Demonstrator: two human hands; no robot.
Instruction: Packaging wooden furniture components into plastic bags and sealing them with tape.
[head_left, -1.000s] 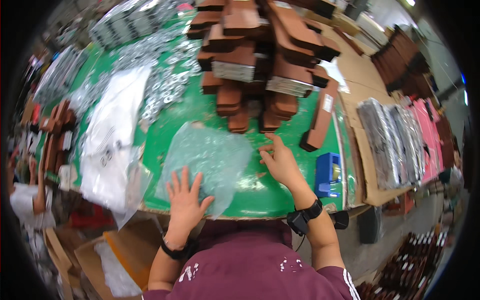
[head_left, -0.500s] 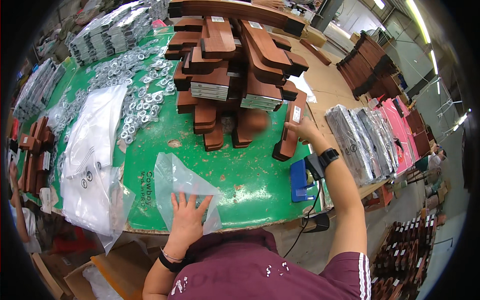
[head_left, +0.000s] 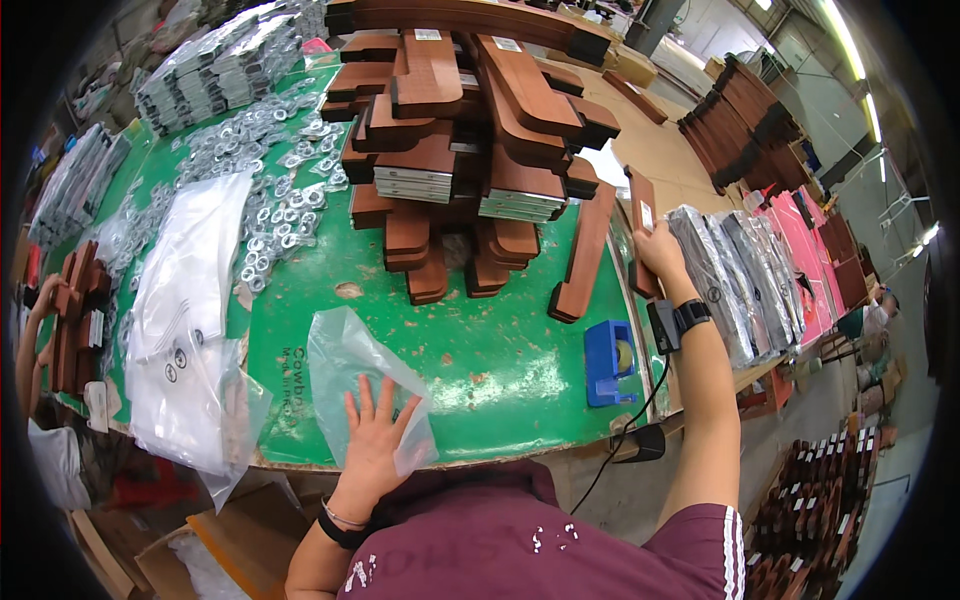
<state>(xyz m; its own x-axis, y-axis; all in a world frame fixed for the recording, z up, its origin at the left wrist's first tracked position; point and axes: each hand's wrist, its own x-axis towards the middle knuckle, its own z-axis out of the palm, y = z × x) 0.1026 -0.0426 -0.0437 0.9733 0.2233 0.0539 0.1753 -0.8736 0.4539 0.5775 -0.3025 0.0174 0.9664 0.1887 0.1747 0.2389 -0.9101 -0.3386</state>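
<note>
My left hand (head_left: 373,440) lies flat with fingers spread on a clear plastic bag (head_left: 345,350) near the front edge of the green table. My right hand (head_left: 658,252) is closed around a long brown wooden piece (head_left: 642,188) with a white label, at the table's right side. Just left of it, a similar brown wooden piece (head_left: 585,255) with a dark end rests on the green surface. A large pile of brown wooden pieces (head_left: 430,80), some with metal strips, rises at the back middle.
A blue tape dispenser (head_left: 603,365) stands by my right forearm. On the left are a stack of clear bags (head_left: 190,260), many bagged metal rings (head_left: 285,215) and wrapped metal bundles (head_left: 220,65). Plastic-wrapped dark bundles (head_left: 715,285) lie at the right. Another person's hand (head_left: 52,290) is far left.
My right hand has moved right with the labelled wooden piece, leaving a similar piece in view where it was. My left hand stays on the bag with little movement.
</note>
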